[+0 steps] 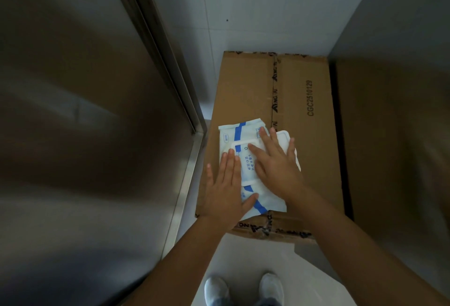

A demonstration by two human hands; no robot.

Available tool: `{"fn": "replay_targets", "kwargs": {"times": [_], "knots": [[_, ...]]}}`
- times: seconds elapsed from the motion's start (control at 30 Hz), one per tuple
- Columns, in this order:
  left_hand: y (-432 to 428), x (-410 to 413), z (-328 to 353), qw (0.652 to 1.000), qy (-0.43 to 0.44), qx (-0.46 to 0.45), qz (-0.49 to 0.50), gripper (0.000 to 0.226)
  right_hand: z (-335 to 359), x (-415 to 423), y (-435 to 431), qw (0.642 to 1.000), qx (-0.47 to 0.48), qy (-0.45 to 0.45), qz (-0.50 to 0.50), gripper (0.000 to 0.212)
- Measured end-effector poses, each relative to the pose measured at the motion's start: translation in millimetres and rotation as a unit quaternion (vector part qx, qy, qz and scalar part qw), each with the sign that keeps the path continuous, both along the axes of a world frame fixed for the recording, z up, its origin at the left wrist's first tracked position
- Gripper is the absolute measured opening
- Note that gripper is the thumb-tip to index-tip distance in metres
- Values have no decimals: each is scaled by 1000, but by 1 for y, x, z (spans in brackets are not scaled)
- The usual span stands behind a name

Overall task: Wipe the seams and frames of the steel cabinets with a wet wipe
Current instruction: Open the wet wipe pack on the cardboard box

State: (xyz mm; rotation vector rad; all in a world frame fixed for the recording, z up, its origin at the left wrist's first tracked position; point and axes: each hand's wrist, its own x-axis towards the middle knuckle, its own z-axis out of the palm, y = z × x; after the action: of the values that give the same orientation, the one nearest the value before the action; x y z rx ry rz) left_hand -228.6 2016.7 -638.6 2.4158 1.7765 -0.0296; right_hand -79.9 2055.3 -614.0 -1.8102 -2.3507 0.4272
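A person stands over a brown cardboard box that sits on the pale floor, pushed back against the tiled wall. The box is wedged between two steel cabinets. The left cabinet is tall and dull, with its metal frame running down just beside the box's left edge. The right cabinet stands close against the box's right edge.

The wet wipe pack, white with blue stripes, lies flat on the box top near the left front corner. Its near end reaches the box's front edge, beside the taped middle seam.

Both hands are on it. The left hand lies flat with straight fingers along the pack's left side, the thumb stretched across its near end. It grips nothing. The right hand is also flat, fingers spread, pressing down on the pack's right half.

A white rounded flap shows from under the right fingertips, towards the seam. I cannot tell whether it is the pack's lid or a wipe. Between the two hands the printed label patch on top of the pack is visible.

Below the box, a pair of light shoes stands on the floor.
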Motion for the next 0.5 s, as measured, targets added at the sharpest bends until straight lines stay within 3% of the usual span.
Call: {"fn": "replay_targets", "kwargs": {"times": [0.5], "knots": [[-1,-2,-4,1000,17,-25,0,86,-10,-14,6,967,-42,186,-168,12]]}}
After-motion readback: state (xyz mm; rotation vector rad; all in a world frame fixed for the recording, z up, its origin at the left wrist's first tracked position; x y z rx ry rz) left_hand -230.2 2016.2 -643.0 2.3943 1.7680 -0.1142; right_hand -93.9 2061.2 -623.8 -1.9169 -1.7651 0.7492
